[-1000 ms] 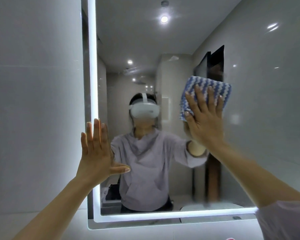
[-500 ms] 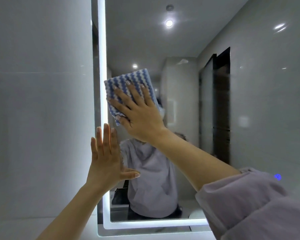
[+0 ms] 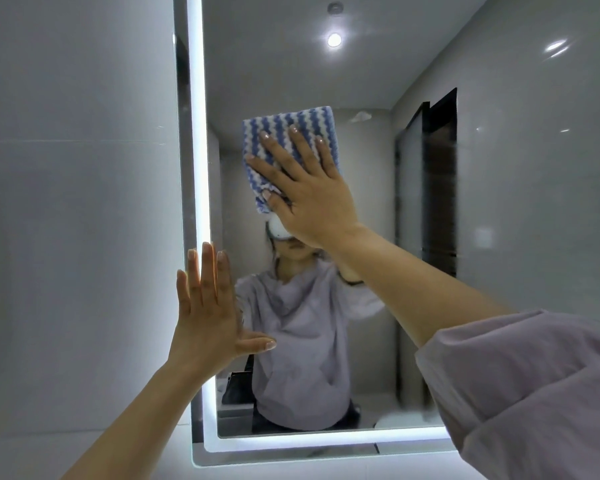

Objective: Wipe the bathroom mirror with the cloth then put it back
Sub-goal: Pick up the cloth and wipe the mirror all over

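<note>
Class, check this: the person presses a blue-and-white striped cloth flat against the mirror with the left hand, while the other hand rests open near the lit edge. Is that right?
Wrong hand: the head view shows the right hand pressing the cloth against the mirror; the left hand rests open near the lit edge.

1. Bathroom, judging by the grey tiled wall (image 3: 77,202) and the glossy wall finish.
2. Backlit vanity mirror (image 3: 361,81) with a glowing LED edge strip (image 3: 197,133).
3. Recessed ceiling spotlight (image 3: 334,40) reflected overhead.

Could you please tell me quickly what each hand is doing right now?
Left hand: open, flat against the lit mirror edge, holding nothing.
Right hand: open, pressing the blue-and-white striped cloth to the glass.
</note>
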Available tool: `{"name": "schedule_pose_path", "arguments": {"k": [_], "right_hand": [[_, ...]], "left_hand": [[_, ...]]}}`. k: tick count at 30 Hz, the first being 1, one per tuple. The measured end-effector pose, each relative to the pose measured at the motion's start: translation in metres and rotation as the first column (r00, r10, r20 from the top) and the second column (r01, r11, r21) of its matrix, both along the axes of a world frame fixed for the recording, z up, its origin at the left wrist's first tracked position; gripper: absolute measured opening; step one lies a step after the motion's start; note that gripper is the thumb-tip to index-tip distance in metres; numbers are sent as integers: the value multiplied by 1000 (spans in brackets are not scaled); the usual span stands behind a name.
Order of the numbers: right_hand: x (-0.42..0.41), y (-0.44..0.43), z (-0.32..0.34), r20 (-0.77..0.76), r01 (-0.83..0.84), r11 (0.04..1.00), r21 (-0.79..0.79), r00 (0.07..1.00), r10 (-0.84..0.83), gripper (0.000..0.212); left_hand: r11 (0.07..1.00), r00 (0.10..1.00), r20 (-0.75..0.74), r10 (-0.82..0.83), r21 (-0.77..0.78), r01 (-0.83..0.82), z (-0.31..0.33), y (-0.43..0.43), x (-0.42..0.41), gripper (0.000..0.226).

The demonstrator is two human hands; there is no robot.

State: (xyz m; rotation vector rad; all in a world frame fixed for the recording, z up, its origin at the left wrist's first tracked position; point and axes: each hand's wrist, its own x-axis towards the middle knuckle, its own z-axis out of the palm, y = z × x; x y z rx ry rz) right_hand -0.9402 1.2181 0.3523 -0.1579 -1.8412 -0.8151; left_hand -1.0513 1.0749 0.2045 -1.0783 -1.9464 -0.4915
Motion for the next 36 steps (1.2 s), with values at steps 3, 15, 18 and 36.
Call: {"name": "schedule_pose_path", "arguments": {"k": [3, 15, 18, 36], "right_hand": [[10, 9, 4, -41, 28, 999, -33, 999, -29, 52], [82, 77, 17, -197, 8, 954, -299, 978, -70, 54], [100, 102, 16, -296, -22, 931, -364, 951, -93, 54], [97, 113, 8, -420, 2, 863, -505, 873, -248, 56]], "left_hand": [[1000, 1000, 4, 0, -2, 0, 1, 0, 1, 134], [999, 999, -19, 45, -19, -45, 0, 0, 1, 138], [998, 998, -21, 53, -21, -54, 1, 0, 2, 137], [1000, 999, -21, 27, -11, -27, 1, 0, 2, 142]]}}
